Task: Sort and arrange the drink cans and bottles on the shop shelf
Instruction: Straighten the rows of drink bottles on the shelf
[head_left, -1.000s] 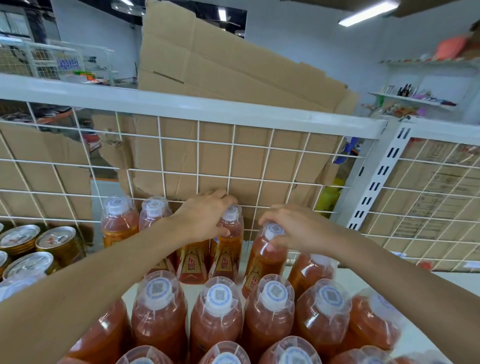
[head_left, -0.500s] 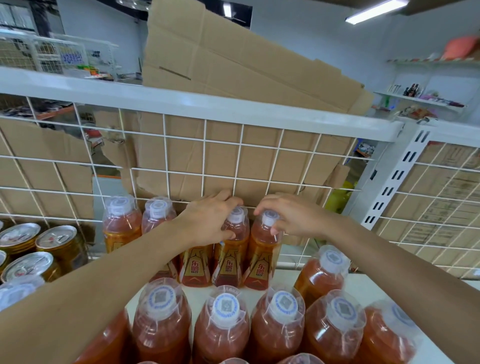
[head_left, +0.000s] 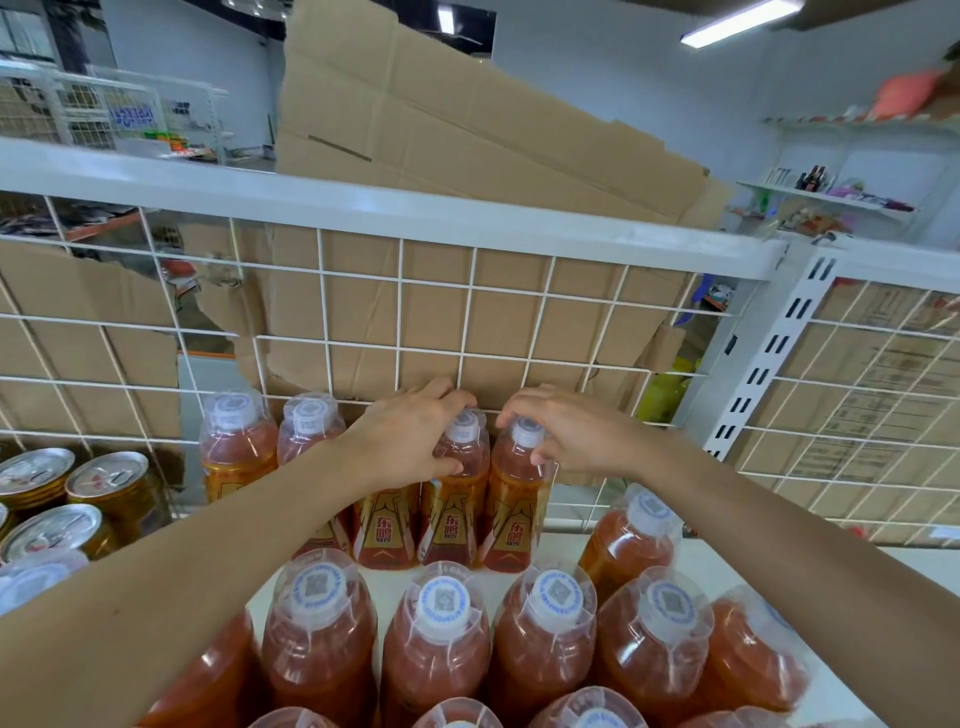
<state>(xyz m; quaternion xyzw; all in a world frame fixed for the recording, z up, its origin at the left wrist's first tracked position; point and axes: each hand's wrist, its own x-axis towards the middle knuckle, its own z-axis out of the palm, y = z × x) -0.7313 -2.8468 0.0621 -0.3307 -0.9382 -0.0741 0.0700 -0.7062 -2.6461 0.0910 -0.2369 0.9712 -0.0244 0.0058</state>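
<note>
Farthest from the wire back panel (head_left: 470, 312), a loose crowd of unsorted bottles (head_left: 444, 654) stands on the shelf (head_left: 857, 571). I count four whole caps in one rank, two more bottles flanking them, and four caps cut by the lower edge, so ten at least. One stray bottle (head_left: 631, 540) stands about halfway toward the panel. Against the panel, the back row (head_left: 236, 447) holds five bottles, upright and close together. The left hand (head_left: 410, 436) curls its grip over the top of the fourth bottle (head_left: 457, 499). The right hand (head_left: 566, 431) pinches the cap of the fifth bottle (head_left: 519, 499) at the row's right end. Left of the row, close to the panel, sit cans (head_left: 117, 478): three tops whole, a fourth clipped. As I judge it, one row is nearly set and most bottles remain to be lined up. Behind the panel leans cardboard (head_left: 467, 130).
</note>
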